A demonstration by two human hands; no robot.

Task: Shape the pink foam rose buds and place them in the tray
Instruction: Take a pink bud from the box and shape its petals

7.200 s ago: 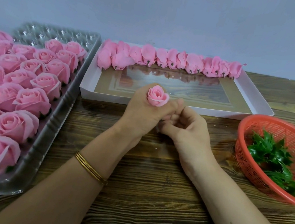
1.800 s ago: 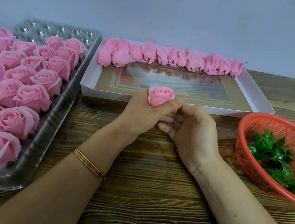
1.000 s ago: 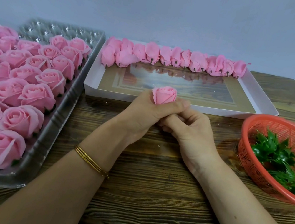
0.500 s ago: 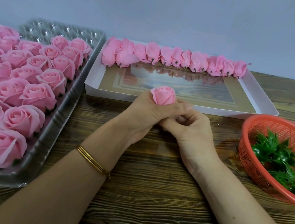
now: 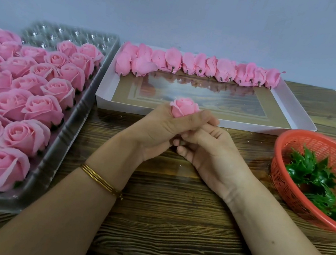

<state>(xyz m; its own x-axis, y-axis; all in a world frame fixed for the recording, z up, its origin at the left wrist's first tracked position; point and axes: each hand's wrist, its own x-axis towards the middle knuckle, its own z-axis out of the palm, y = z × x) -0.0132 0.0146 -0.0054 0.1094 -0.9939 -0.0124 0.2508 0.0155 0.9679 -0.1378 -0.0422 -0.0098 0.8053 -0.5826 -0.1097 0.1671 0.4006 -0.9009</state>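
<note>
Head view: the rose bud [image 5: 184, 107] stands upright out of the top of the left grip [image 5: 157, 130], whose fingers and thumb curl round its lower half. Its long axis runs straight up from the fist, petals on top and base buried inside. The right grip [image 5: 210, 150] presses against the left one from the right, its fingers curled in beneath the bud. I cannot tell whether they pinch the base, because the left fingers hide it.

The tray [image 5: 65, 139] lies to the left of the left grip, across a strip of bare table [image 5: 170, 216], and well apart from the right grip. The left grip is therefore the nearer one for placing. Opened roses [image 5: 33, 104] fill the cups level with the grip and nearer than it. Bare cups [image 5: 67, 33] show only at the far end, beyond the grip and to its left.

The placing probably calls for a lift, a reach leftward and away over the raised rim, then a base-first descent just past the furthest roses. The packed roses along that path are what a low hand could brush.

Straight beyond the grip, the near wall of the white box [image 5: 208, 120] sits just behind the bud. A row of closed buds [image 5: 199, 67] lies along the box's far side. To the right of the right grip, near but not touching, is the red basket [image 5: 278, 168] of green leaves [image 5: 314, 176].
</note>
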